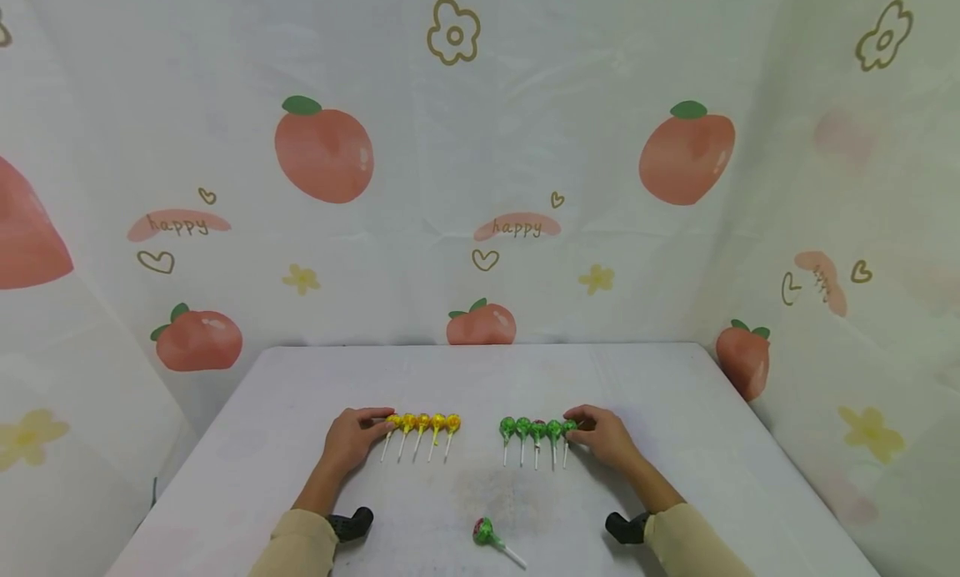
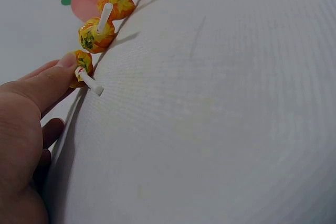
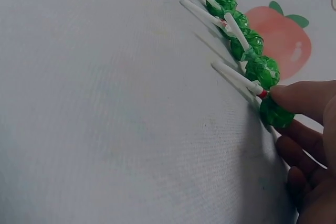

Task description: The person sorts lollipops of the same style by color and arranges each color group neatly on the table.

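Note:
Two rows of wrapped lollipops lie on the white table, their white sticks toward the person. My left hand (image 1: 354,437) pinches the head of the leftmost yellow lollipop (image 2: 83,62) between thumb and finger. The other yellow lollipops (image 1: 423,423) line up to its right. At the outer end of the green row, my right hand (image 1: 604,437) holds the rightmost green lollipop (image 3: 276,113) by its head, thumb near the stick's base. Several more green lollipops (image 1: 522,428) stretch to its left. A single green and red lollipop (image 1: 486,532) lies apart, nearer the person.
The table (image 1: 480,377) is covered in white and meets a printed cloth backdrop (image 1: 420,143) at its far edge. Cloth also hangs at both sides. Black wrist mounts (image 1: 352,524) show beside the sleeves.

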`<state>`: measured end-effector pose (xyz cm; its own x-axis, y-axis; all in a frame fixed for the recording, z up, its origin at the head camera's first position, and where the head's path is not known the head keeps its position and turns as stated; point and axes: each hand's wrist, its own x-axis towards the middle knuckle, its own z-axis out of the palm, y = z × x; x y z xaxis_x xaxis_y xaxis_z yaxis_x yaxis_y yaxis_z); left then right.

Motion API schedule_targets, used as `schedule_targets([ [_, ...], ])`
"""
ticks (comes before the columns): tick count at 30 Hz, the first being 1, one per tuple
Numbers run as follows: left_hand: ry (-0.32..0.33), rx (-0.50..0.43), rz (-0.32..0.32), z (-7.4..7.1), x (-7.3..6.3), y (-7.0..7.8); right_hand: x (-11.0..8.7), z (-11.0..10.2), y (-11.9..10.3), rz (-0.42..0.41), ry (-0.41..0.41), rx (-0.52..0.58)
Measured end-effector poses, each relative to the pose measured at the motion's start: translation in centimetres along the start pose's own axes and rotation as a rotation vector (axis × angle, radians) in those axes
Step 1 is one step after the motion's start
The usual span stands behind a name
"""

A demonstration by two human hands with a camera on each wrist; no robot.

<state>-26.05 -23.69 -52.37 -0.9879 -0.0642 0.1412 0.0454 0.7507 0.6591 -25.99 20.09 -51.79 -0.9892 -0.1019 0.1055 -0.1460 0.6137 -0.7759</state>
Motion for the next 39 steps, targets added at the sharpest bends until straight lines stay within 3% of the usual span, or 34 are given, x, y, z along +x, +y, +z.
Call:
schedule_targets([
  [11,0.005,0.0,-0.004,-0.1,0.2,0.0,0.1,-0.4,-0.1,0.004,-0.048,0.021],
  [24,0.002,0.009,0.01,-0.1,0.3,-0.1,0.2,-0.5,-0.3,-0.037,-0.041,0.034],
  [31,-0.005,0.0,0.004,0.1,0.2,-0.3,0.1,-0.6,-0.9,-0.037,0.011,0.02],
  [39,-0.005,0.004,0.002,0.1,0.1,-0.3,-0.3,-0.5,-3.6,-0.144,0.117,0.002],
])
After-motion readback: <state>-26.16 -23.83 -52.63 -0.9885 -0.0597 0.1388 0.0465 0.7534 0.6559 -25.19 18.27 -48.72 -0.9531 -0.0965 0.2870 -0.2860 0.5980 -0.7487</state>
